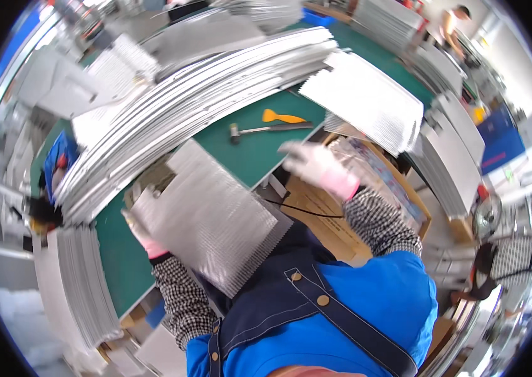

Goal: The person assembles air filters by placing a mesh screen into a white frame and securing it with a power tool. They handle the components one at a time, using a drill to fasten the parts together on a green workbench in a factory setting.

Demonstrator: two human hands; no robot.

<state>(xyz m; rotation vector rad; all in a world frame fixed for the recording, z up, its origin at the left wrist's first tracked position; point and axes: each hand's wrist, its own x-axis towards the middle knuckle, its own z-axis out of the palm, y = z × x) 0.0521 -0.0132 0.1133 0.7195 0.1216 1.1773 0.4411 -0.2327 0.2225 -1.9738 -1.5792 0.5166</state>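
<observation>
So the left grip (138, 227), white glove with a pink cuff, looks clamped on the 9 o'clock edge of a silver textured sheet (215, 213), though some fingers are tucked out of sight. Right grip (313, 164) is off at 2 o'clock from the sheet, empty as far as the blur lets on, fingers apart and clear of it.

The sheet itself lies tilted, partly over the green counter (234, 157) and partly over the wearer's dark apron (307, 248), with another edge peeking out at 4 o'clock.

Step-wise, I'd call it one-handed handling of the sheet. Next move, imo, calls for a steady left pinch and a second support on the free side, since something that thin probably flexes.

Further out: a hammer (269, 129) at 1 o'clock with an orange scraper (283, 117) just past it, and a long stack of pale panels (203, 81) sweeping from 10 to 1. A white ribbed panel (366, 94) sits beyond the right grip, a cardboard box (322, 220) at 3, another panel stack (77, 283) at 8. A co-worker (447, 31) is way off at 2.
</observation>
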